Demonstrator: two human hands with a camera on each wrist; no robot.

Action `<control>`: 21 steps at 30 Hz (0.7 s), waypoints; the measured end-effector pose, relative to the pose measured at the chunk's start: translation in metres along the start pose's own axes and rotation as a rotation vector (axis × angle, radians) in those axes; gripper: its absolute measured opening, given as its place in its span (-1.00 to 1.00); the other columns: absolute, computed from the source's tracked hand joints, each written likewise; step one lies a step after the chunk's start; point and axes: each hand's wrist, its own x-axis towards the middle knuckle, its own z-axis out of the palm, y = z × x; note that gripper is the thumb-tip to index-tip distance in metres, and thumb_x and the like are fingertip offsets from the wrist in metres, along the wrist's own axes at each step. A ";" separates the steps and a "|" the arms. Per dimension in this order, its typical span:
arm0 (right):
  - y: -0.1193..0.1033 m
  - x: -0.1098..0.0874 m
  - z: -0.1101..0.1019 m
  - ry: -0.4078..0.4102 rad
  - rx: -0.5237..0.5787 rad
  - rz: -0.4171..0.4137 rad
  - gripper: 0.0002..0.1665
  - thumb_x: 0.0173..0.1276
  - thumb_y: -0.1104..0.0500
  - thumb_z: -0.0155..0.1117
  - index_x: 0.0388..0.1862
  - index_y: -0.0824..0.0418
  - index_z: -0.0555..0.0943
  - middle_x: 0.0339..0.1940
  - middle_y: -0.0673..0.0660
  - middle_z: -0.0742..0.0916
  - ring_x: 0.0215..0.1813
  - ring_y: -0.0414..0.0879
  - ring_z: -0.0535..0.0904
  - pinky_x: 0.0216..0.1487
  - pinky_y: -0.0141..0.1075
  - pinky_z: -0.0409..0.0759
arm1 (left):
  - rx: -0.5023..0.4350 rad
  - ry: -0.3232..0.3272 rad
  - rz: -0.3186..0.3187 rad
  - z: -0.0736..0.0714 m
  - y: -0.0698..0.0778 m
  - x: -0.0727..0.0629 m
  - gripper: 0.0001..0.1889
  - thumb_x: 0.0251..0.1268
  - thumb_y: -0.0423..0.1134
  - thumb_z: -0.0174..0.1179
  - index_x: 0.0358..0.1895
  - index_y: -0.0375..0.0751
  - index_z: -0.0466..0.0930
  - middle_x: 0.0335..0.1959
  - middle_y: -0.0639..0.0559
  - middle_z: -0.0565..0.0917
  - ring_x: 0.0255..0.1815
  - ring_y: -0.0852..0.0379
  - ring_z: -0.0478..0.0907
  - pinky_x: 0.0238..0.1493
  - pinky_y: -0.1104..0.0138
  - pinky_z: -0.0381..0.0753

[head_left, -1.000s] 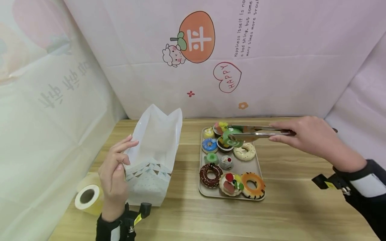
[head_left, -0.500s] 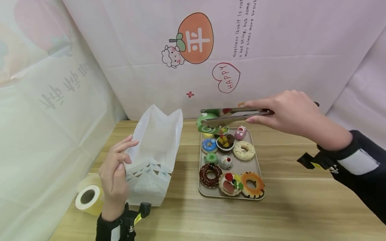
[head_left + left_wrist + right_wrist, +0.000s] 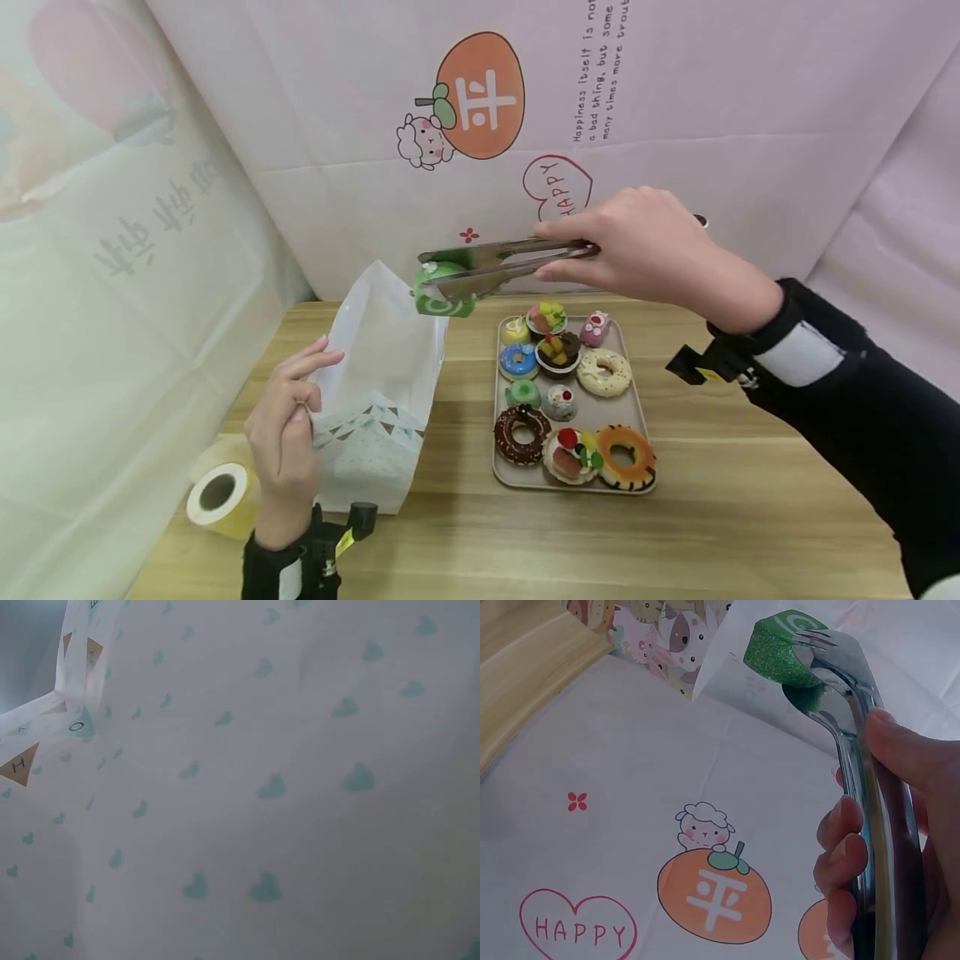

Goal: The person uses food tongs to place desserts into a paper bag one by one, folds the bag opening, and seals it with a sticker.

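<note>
Our left hand [image 3: 285,425] is resting at the left edge of the white bag [image 3: 371,471]; we cannot tell whether it is pinching. Hiding the bag's upper right corner, 1 green roll [image 3: 446,307] is hanging in the tongs [image 3: 510,271] that our right hand [image 3: 645,242] is squeezing. We are probably bagging the roll; next is likely calling for shifting left, then lowering. The bag's bottom is lying out of sight.
</note>
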 end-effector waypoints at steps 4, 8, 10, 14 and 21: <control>-0.008 0.014 0.002 -0.035 -0.016 -0.022 -0.49 0.25 -0.26 0.31 0.12 -0.09 0.68 -0.57 0.03 0.75 -0.66 -0.14 0.40 -0.68 -0.32 0.20 | 0.003 -0.009 -0.003 0.000 -0.001 0.000 -0.74 0.07 -0.57 -0.42 -0.70 -0.37 0.14 -0.37 -0.52 0.65 0.02 -0.14 0.68 0.15 0.25 0.62; -0.019 0.024 0.004 -0.057 -0.038 -0.056 -0.51 0.26 -0.28 0.29 0.09 -0.12 0.68 -0.64 -0.02 0.66 -0.63 -0.13 0.40 -0.68 -0.31 0.23 | 0.013 -0.027 -0.015 0.001 0.000 0.000 -0.75 0.02 -0.58 -0.43 -0.70 -0.35 0.14 -0.36 -0.50 0.66 0.03 -0.14 0.68 0.13 0.28 0.62; -0.025 0.029 0.005 -0.071 -0.047 -0.070 -0.53 0.26 -0.30 0.29 0.07 -0.15 0.68 -0.67 -0.06 0.58 -0.61 -0.13 0.37 -0.66 -0.31 0.25 | 0.013 -0.036 -0.025 0.001 0.000 0.000 -0.76 0.01 -0.58 -0.43 -0.69 -0.35 0.14 -0.34 -0.50 0.66 0.05 -0.11 0.67 0.12 0.31 0.61; -0.037 0.038 0.009 -0.126 -0.055 -0.103 -0.59 0.27 -0.31 0.26 -0.01 -0.19 0.68 -0.69 -0.11 0.53 -0.62 -0.15 0.35 -0.65 -0.31 0.24 | 0.019 -0.052 -0.023 0.001 0.001 0.000 -0.77 0.00 -0.59 -0.43 -0.69 -0.35 0.15 -0.33 -0.49 0.66 0.07 -0.09 0.67 0.13 0.33 0.61; -0.056 0.055 0.021 -0.244 -0.087 -0.157 -0.66 0.29 -0.32 0.23 -0.11 -0.22 0.67 -0.65 -0.15 0.60 -0.60 -0.18 0.45 -0.67 -0.30 0.34 | 0.030 -0.077 0.018 0.001 0.001 0.001 -0.78 0.02 -0.56 -0.40 -0.68 -0.36 0.15 -0.32 -0.48 0.67 0.04 -0.19 0.65 0.14 0.32 0.61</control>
